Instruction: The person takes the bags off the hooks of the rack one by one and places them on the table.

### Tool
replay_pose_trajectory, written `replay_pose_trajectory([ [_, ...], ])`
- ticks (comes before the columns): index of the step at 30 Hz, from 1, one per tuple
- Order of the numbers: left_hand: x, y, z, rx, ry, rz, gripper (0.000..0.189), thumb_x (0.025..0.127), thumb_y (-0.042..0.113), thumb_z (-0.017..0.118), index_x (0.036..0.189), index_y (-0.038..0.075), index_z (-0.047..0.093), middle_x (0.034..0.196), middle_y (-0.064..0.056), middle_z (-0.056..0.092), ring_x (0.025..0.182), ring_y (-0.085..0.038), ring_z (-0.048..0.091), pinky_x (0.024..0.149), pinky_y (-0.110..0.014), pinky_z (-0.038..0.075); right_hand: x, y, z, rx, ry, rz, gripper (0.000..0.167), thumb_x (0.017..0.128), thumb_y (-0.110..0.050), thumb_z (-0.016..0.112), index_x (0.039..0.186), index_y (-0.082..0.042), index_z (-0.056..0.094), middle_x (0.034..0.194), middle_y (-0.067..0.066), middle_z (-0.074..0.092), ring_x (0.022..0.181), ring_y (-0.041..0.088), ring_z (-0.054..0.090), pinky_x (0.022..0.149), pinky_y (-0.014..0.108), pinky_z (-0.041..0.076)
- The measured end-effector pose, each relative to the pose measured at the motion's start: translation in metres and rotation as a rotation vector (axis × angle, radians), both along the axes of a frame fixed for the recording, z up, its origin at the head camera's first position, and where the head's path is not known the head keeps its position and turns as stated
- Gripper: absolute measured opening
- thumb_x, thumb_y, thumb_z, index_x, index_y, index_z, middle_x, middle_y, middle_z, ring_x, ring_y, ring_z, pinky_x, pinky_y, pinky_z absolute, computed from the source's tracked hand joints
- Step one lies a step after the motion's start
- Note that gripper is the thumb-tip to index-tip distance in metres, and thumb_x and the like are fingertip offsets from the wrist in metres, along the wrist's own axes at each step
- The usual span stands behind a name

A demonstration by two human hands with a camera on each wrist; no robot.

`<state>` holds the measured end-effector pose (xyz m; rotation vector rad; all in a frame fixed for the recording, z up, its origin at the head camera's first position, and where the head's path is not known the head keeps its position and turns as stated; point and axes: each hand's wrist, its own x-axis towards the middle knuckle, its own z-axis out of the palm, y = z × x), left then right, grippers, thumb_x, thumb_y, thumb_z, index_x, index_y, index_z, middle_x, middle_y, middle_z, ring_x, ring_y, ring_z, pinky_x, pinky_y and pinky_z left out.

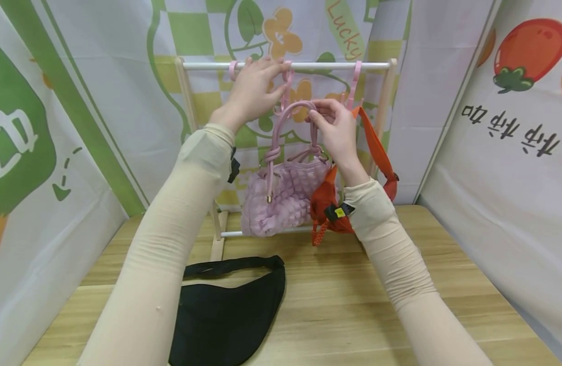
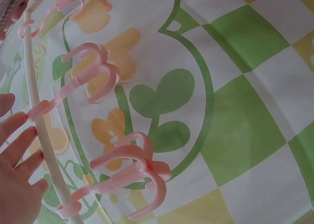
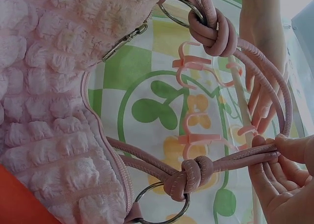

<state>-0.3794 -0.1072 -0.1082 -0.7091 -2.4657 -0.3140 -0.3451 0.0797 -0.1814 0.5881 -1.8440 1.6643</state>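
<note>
My left hand [image 1: 258, 91] is up at the white rail [image 1: 326, 66], its fingers extended. In the left wrist view its index fingertip touches the loop of a pink hook [image 2: 91, 79] on that rail. Below and to the right, my right hand [image 1: 337, 127] pinches the handle of a fluffy pink handbag [image 1: 281, 198] between thumb and fingers. The handbag hangs upright from this grip, its knotted handle [image 3: 245, 157] arched just under the middle hook. Metal rings join the handle to the zipped top, as the right wrist view shows.
An orange bag [image 1: 324, 201] hangs at the rack's right side, its strap [image 1: 377, 147] by the right-hand hook [image 1: 354, 84]; my right forearm partly covers it. Another pink hook [image 2: 137, 172] sits on the rail's left. A black bag [image 1: 226, 315] lies flat on the wooden table [image 1: 336, 305].
</note>
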Motion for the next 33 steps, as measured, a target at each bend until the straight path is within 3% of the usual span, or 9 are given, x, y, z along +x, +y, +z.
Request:
replay_pose_trajectory([
  [11,0.000,-0.001,-0.003,-0.002,-0.010,-0.002,0.050,0.098,0.038,0.045,0.146,0.027,0.034,0.154,0.007,0.027,0.146,-0.017,0.016,0.120,-0.039,-0.004,0.006,-0.004,-0.001,0.004,-0.006,0.029,0.025,0.088,-0.001,0.063,0.112,0.007,0.062,0.108,0.024,0.066,0.087,0.023,0.068,0.081,0.024,0.055],
  [18,0.001,-0.001,-0.002,-0.003,0.000,-0.006,0.051,0.098,0.038,0.046,0.147,0.027,0.033,0.155,0.006,0.026,0.146,-0.017,0.016,0.120,-0.040,-0.003,0.030,-0.009,0.010,0.014,-0.002,0.024,0.024,0.089,0.003,0.061,0.111,0.012,0.061,0.109,0.028,0.065,0.091,0.032,0.067,0.081,0.025,0.055],
  [25,0.003,-0.004,-0.004,0.008,0.019,-0.017,0.052,0.098,0.037,0.047,0.147,0.027,0.033,0.155,0.005,0.026,0.146,-0.016,0.016,0.120,-0.039,-0.003,0.034,-0.010,0.013,0.005,-0.008,0.029,0.024,0.088,0.001,0.062,0.110,0.010,0.061,0.110,0.027,0.065,0.079,0.011,0.068,0.081,0.025,0.055],
  [33,0.007,-0.013,-0.008,0.039,0.068,-0.053,0.050,0.098,0.037,0.048,0.144,0.023,0.038,0.153,0.002,0.031,0.145,-0.018,0.019,0.120,-0.037,0.001,0.033,-0.013,0.012,-0.003,-0.011,0.034,0.024,0.087,0.002,0.063,0.111,0.010,0.061,0.110,0.026,0.065,0.079,0.011,0.068,0.081,0.024,0.055],
])
